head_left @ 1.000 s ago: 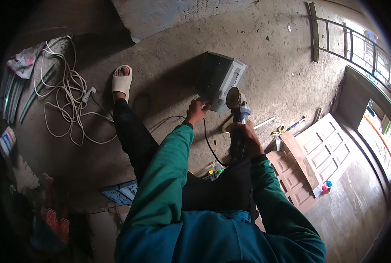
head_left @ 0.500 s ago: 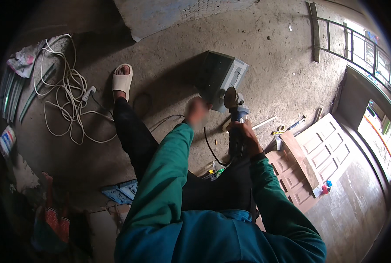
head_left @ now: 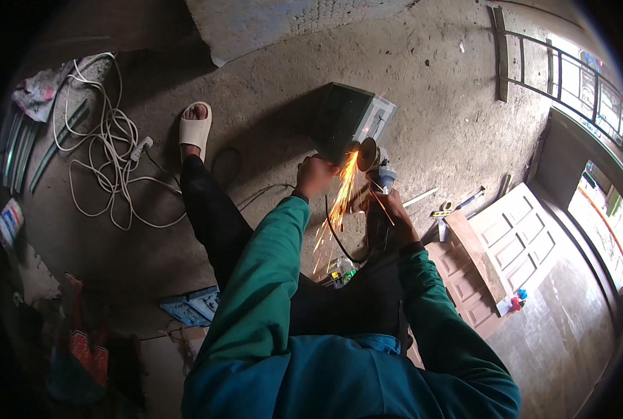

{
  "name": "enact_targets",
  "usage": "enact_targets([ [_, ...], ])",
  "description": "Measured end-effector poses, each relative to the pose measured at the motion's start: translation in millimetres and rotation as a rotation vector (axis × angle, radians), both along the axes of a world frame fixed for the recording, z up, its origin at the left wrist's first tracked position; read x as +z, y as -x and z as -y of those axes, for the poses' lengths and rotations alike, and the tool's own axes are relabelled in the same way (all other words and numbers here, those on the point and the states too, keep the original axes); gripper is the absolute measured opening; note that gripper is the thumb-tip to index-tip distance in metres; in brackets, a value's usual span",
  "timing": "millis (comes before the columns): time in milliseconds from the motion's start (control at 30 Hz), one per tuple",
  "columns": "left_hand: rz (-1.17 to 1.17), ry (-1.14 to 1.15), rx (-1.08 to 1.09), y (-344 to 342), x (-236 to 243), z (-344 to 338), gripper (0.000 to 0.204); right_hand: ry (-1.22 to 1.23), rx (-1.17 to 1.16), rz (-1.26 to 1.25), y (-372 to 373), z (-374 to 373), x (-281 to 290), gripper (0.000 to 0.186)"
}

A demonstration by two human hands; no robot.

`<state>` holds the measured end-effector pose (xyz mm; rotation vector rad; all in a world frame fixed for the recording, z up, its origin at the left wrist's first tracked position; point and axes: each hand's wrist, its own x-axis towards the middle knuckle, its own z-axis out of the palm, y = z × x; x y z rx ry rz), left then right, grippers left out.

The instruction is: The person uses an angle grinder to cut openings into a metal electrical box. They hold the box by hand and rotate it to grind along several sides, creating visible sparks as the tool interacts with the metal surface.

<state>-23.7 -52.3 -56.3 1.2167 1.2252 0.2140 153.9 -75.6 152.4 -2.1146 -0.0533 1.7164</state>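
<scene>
A grey-green metal box point(head_left: 343, 115) sits tilted on the concrete floor in front of me. My left hand point(head_left: 316, 176) is closed at its near left corner, the fingers slightly blurred. My right hand point(head_left: 391, 207) is wrapped round the body of an angle grinder point(head_left: 387, 176), just right of the box. The cutting disc point(head_left: 368, 154) meets the box's near edge. Orange sparks point(head_left: 345, 192) stream from there toward me, past my left hand and over the black cord. The grinder's rear part is dark and partly hidden by my right hand.
A tangled white extension cord point(head_left: 119, 160) lies left of my sandalled foot point(head_left: 195, 129). Panelled door pieces point(head_left: 514, 234) lie at right, near a hammer point(head_left: 471, 198). A metal frame point(head_left: 503, 56) stands far right. A blue case point(head_left: 191, 306) lies at lower left.
Sparks now fly where the disc meets the box; before, there were none. The grinder's head has shifted slightly toward the box. My left hand has moved a little right against the corner.
</scene>
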Motion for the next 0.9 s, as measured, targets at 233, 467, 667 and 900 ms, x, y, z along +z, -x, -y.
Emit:
enact_targets([
  [233,0.026,0.064,0.009,1.5,0.6,2.3,0.050,0.013,-0.011,-0.013,2.2,-3.1,1.8,0.018],
  [467,0.001,0.042,0.042,-3.4,12.7,-2.5,0.043,0.012,-0.031,-0.013,-1.8,-3.7,3.2,0.018],
  [667,0.026,0.073,0.026,8.8,16.4,-11.8,0.030,0.023,-0.057,-0.043,7.2,-6.2,9.8,0.018],
  [900,0.013,-0.020,0.046,17.2,24.5,-30.5,0.017,0.016,-0.066,-0.022,-1.7,-10.0,17.8,0.022],
])
